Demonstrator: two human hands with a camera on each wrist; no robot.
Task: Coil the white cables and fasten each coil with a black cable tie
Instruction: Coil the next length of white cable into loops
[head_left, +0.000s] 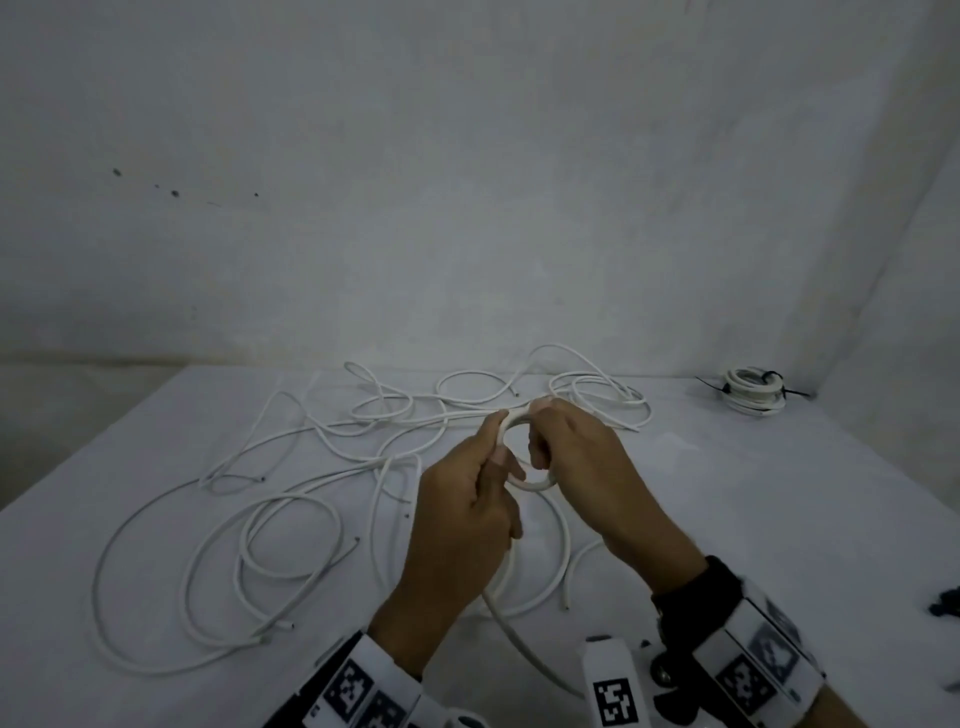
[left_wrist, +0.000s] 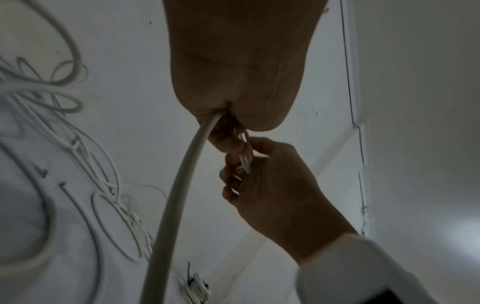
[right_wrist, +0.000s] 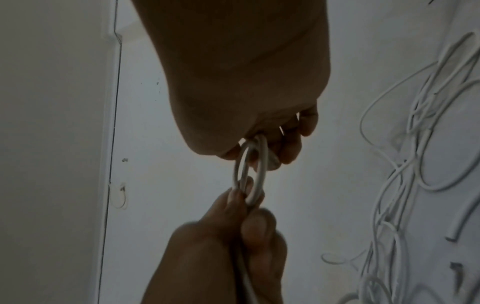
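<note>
White cable coil (head_left: 525, 451) above table (head_left: 779, 493) | left hand (head_left: 467, 512) grips coil | right hand (head_left: 582, 457) grips coil | tied coil (head_left: 752, 391) far right of it

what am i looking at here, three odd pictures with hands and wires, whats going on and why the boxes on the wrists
No machine here: a person works with two bare hands and wears three cameras. The wide picture comes from the head; the two dark ones come from the wrist boxes, looking along each hand. The left hand and right hand together hold a small coil being wound from a white cable; its loose tail runs down from the left grip. Loose white cables sprawl across the white table. At the far right lies a finished coil already bound with a black cable tie.
</note>
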